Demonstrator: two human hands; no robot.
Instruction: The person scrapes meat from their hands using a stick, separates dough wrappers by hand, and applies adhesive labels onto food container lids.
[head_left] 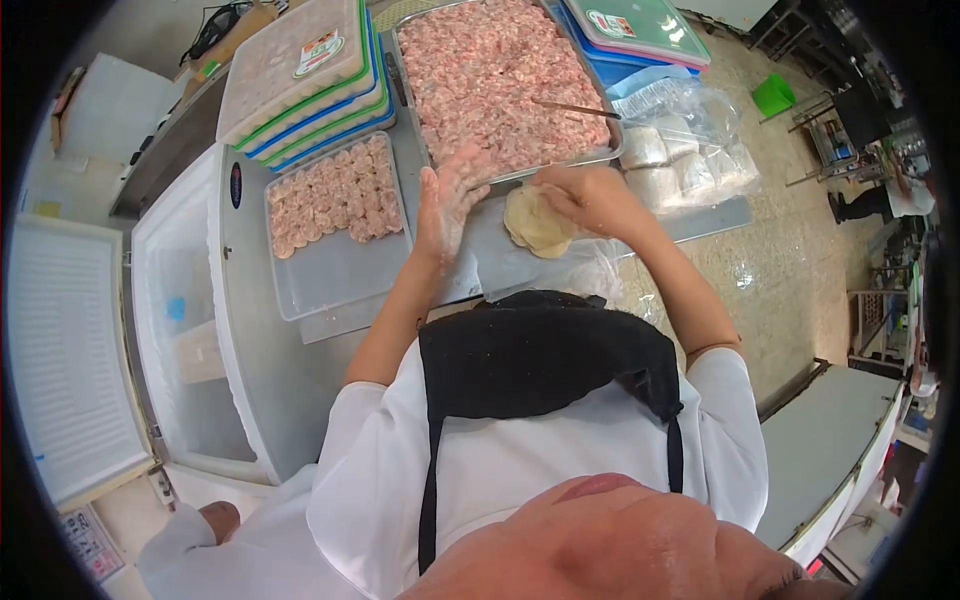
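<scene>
My left hand (447,205), dusted with white flour, is raised near the front left corner of the big meat tray, fingers apart and nothing seen in them. At a stack of round, pale dough wrappers (538,222), my right hand (597,198) has its fingers pinched at the upper right edge of a wrapper. Behind both hands stands a metal tray (408,95) heaped with minced meat filling (500,80). A thin spatula or knife (578,108) lies on the meat. To the left, a plastic tray (330,285) holds rows of filled dumplings (338,195).
Stacked lidded trays (300,75) rise behind the dumpling tray, and more coloured lids (635,30) lie at the back right. Bagged white wrapper packs (685,165) sit right of my right hand. An open chest freezer (190,300) is at the left. Another person (885,200) stands far right.
</scene>
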